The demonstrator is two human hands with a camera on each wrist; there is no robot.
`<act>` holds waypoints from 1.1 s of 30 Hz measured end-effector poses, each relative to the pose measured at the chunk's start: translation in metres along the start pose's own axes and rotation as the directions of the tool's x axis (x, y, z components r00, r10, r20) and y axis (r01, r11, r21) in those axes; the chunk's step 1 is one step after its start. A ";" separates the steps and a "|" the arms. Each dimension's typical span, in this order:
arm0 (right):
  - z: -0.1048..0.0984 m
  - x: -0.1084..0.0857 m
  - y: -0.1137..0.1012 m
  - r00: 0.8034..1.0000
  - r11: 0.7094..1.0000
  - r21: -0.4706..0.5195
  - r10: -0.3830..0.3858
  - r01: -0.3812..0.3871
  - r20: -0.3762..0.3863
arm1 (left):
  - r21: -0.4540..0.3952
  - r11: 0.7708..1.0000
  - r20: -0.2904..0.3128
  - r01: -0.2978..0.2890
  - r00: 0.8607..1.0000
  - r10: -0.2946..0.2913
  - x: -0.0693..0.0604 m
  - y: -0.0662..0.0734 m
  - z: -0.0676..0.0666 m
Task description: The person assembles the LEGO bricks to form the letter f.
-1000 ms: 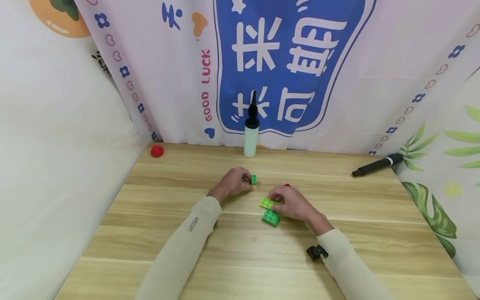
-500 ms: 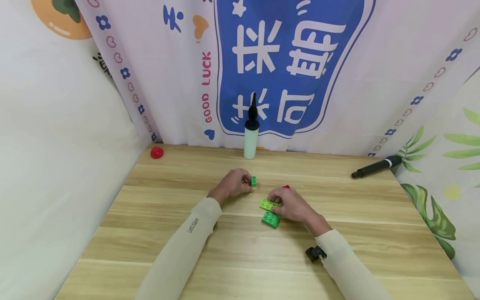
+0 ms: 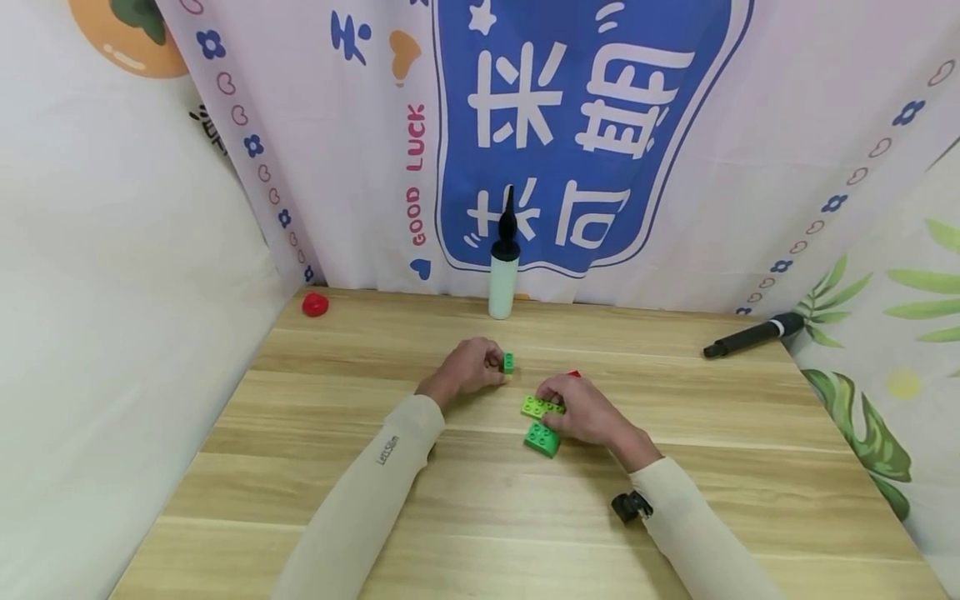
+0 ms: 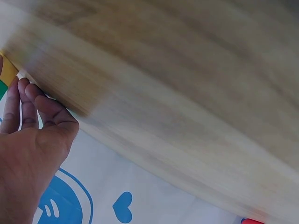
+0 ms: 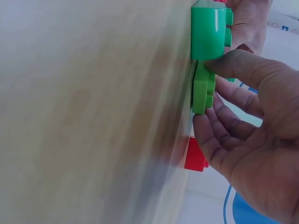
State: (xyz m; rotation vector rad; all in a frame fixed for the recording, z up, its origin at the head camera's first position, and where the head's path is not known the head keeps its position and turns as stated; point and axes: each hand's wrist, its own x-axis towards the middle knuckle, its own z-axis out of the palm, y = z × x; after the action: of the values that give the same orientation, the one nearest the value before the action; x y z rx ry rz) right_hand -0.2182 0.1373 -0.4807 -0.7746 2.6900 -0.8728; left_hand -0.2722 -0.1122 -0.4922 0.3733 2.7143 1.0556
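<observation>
The left hand [image 3: 471, 365] pinches a small stack, a green brick [image 3: 508, 362] over a yellow one [image 4: 8, 70], upright near the table's middle. In the left wrist view the left hand [image 4: 35, 149] shows the stack only at the edge. The right hand [image 3: 587, 408] grips a flat light-green brick [image 3: 533, 407], thumb on one side and fingers on the other. Against the light-green brick, on the near side, lies a darker green brick with a curved side [image 3: 542, 439]. Behind the right hand a red brick [image 3: 573, 374] is mostly hidden; the right wrist view shows this red brick [image 5: 195, 155] past the fingertips.
A pale bottle with a black pointed top [image 3: 502, 283] stands at the table's back edge. A red round object [image 3: 315, 305] lies at the back left. A black stick-shaped object [image 3: 752, 336] lies at the back right. Printed cloths hang behind and beside the wooden table [image 3: 480, 525].
</observation>
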 end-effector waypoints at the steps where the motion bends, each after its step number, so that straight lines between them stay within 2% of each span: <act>1: 0.000 0.001 0.000 1.000 1.000 -0.003 0.009 -0.009 -0.003 | 0.002 1.000 0.001 -0.003 1.000 0.003 0.000 0.000 0.000; 5: -0.008 0.010 -0.007 0.998 0.999 -0.004 0.040 -0.040 -0.041 | 0.010 1.000 0.003 -0.014 1.000 0.014 0.000 -0.001 -0.002; 11: -0.025 0.036 -0.026 0.991 0.999 -0.024 -0.037 0.034 -0.128 | 0.013 1.000 -0.011 -0.021 1.000 0.021 0.001 -0.002 -0.003; 15: -0.030 0.052 -0.034 0.989 0.996 -0.044 -0.078 0.073 -0.126 | 0.017 0.999 -0.006 -0.043 0.999 0.043 0.003 -0.001 -0.002; 20: -0.029 0.066 -0.036 0.991 0.996 -0.040 -0.081 0.078 -0.102 | 0.009 0.999 0.013 -0.053 0.999 0.052 0.003 0.001 -0.002; 33: -0.018 0.082 -0.024 0.997 0.998 -0.018 -0.056 0.055 -0.057 | 0.023 0.999 0.003 -0.028 1.000 0.028 0.000 -0.001 -0.003</act>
State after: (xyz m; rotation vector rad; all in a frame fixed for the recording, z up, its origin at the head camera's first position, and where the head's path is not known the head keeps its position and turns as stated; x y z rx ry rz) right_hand -0.2839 0.0852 -0.4545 -0.8441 2.7403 -0.9003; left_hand -0.2729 -0.1149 -0.4912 0.4167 2.7287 1.0315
